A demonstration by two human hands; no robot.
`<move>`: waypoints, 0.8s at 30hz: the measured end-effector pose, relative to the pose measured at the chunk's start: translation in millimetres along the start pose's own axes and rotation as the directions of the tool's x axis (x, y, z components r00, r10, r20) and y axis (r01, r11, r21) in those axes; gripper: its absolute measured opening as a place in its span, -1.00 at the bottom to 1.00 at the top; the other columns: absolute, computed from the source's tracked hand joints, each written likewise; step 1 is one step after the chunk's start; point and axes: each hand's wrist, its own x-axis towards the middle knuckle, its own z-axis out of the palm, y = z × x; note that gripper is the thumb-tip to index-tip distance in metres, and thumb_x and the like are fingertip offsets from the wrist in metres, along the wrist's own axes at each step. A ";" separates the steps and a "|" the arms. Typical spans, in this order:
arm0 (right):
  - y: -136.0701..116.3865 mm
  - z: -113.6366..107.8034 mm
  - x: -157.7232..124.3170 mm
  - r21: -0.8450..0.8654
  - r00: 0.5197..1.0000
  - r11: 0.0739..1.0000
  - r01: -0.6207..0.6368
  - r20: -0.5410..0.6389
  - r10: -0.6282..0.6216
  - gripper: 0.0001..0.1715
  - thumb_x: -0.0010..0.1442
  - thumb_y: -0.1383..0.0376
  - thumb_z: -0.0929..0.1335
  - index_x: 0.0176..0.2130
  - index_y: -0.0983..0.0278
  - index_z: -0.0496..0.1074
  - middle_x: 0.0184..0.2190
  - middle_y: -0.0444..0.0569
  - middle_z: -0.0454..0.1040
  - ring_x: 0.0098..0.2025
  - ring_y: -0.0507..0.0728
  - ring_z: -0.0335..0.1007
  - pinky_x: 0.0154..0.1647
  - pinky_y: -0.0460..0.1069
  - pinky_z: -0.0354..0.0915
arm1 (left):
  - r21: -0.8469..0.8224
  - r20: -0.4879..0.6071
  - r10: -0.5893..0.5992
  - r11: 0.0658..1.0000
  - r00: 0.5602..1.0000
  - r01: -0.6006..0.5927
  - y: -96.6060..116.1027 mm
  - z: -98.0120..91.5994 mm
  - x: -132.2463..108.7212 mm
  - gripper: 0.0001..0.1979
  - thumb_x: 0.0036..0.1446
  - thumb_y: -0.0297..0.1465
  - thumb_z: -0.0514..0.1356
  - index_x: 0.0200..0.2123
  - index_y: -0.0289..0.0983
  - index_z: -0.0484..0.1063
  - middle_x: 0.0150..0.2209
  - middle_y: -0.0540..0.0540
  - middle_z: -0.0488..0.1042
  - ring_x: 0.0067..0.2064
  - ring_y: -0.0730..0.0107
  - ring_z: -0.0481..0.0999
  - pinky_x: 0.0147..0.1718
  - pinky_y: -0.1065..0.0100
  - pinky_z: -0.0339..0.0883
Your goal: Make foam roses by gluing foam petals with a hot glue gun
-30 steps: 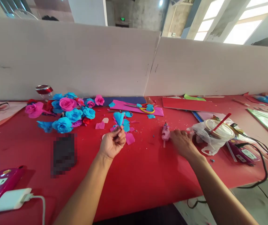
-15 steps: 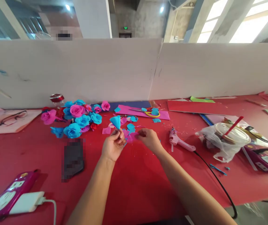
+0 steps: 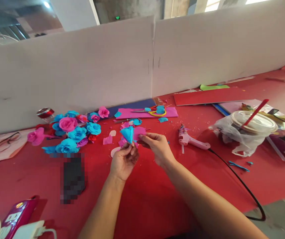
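My left hand [image 3: 124, 161] is closed in a pinch on the base of a small blue paper flower [image 3: 128, 133], held upright above the red table [image 3: 157, 199]. My right hand [image 3: 156, 146] is closed on a pink paper petal [image 3: 139, 132], which it holds against the blue flower's right side. Loose pink and blue petals [image 3: 107, 140] lie on the table just behind both hands. A pink glue gun [image 3: 188, 139] lies on its side a short way right of my right hand.
A pile of finished blue and pink paper roses [image 3: 69, 131] sits at left. Yellow-handled scissors [image 3: 157, 113] lie on pink paper at the back. A lidded cup in a plastic bag [image 3: 247, 131] stands right. A pink power strip [image 3: 16, 215], glasses [image 3: 1, 142] and a white partition [image 3: 107, 66] surround the area.
My right hand left the glue gun on the table, moved left, picked up a pink petal and brought it to the blue flower. The left hand kept its hold on the flower.
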 end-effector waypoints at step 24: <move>10.8 8.6 -12.9 -0.055 0.972 0.974 0.218 0.105 -0.212 -0.73 0.12 0.22 0.35 -0.24 0.26 0.60 -0.35 -0.08 0.60 -0.25 0.11 0.48 -0.11 0.01 0.32 | 0.053 -0.284 0.127 0.992 0.950 -0.116 -9.5 -0.8 6.7 -0.79 -0.17 -0.59 0.35 -0.44 -0.28 0.44 -0.45 0.03 0.47 -0.47 0.59 0.45 -0.48 0.54 0.30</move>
